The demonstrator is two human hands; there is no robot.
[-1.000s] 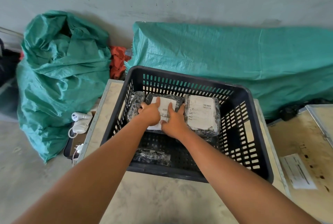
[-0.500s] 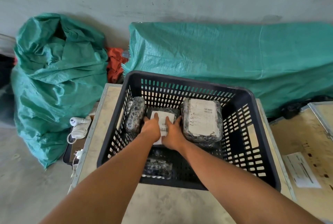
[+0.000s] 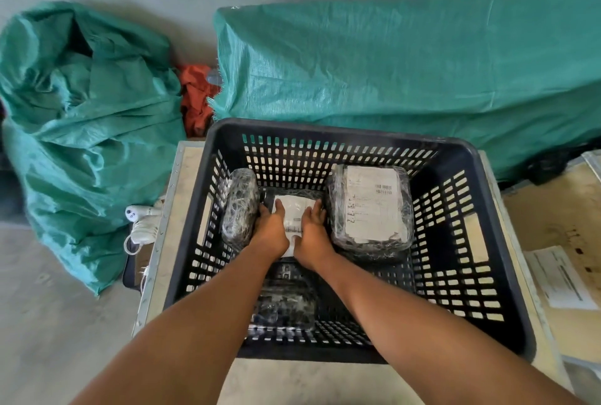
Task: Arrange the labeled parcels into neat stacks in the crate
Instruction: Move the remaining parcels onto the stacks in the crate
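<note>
A black slatted crate sits on a pale case. Inside, at the back middle, lies a black-wrapped parcel with a white label. My left hand and my right hand both press on it, gripping its left and right sides. To its right a taller wrapped parcel stack shows a large label on top. A narrow wrapped parcel stands on edge against the crate's left wall. Another wrapped parcel lies flat near the front wall, partly hidden by my arms.
Green woven sacks stand to the left and behind, with an orange cloth between them. A white corded device lies left of the case. A second case with a paper sheet is at the right.
Both hands have lowered the labeled parcel deeper to the crate floor between the two other parcels. The camera has tilted down and come closer.
</note>
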